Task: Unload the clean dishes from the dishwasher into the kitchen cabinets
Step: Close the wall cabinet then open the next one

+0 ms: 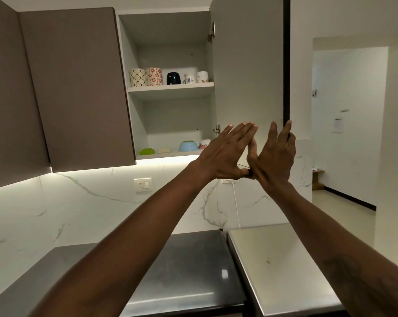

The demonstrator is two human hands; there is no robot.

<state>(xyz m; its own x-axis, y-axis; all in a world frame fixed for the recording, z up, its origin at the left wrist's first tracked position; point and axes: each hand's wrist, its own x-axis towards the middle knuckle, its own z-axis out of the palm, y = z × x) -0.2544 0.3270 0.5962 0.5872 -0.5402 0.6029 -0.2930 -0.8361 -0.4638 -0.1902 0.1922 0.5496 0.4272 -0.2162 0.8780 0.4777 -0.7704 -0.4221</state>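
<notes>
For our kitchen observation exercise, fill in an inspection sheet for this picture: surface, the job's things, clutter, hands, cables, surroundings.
Surface: dark counter, bare; steel top beside it.
Job's things: open cabinet; five mugs on upper shelf; blue bowl, green bowl and others upside down on lower shelf.
Clutter: nothing seen.
Hands: left hand and right hand empty, open, thumbs touching, raised before the cabinet door.
Cables: thin white cord down the backsplash.
Surroundings: wall socket, doorway at right.

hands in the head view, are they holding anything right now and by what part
Nothing is held. The left hand and right hand are open and empty, thumbs touching, raised before the open cabinet door.
</notes>
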